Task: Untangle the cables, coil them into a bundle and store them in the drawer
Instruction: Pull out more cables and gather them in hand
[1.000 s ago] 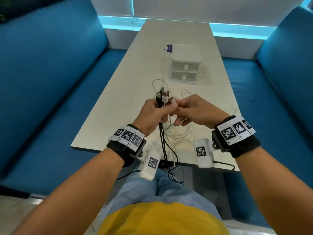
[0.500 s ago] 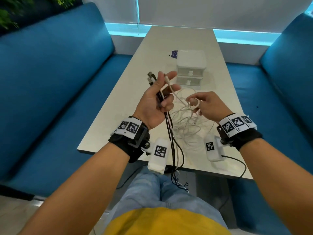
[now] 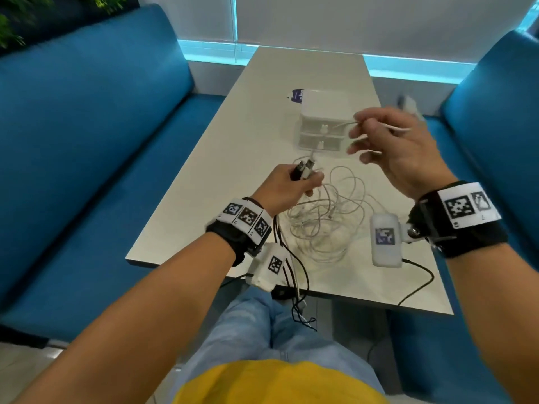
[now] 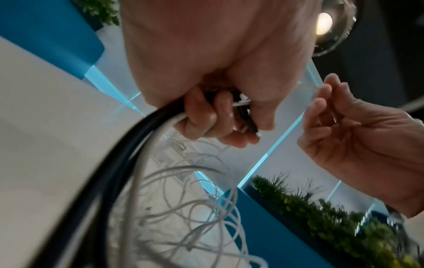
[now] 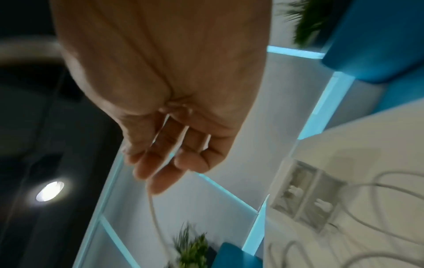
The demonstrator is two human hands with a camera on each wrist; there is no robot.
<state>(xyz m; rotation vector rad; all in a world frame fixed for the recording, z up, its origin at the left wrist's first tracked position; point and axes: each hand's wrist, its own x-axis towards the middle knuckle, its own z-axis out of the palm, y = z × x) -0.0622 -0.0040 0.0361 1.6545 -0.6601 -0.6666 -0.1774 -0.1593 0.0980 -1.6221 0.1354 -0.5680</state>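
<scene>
My left hand grips a bunch of black and white cable plugs just above the table. From that fist the black cables hang over the near table edge. A loose tangle of white cable lies on the table between my wrists. My right hand is raised in front of the drawer unit and pinches one thin white cable at its fingertips. In the left wrist view the fingers curl round the cables. The right wrist view shows the white cable trailing down from my fingers.
The white two-drawer unit has both drawers closed and stands mid-table beyond the tangle. A small purple item lies behind it. Blue bench seats flank the table on both sides. My knees sit under the near edge.
My left hand has dropped from chest height toward the table, still holding the plugs. My right hand has risen and moved right, drawing one white cable up out of the tangle.
</scene>
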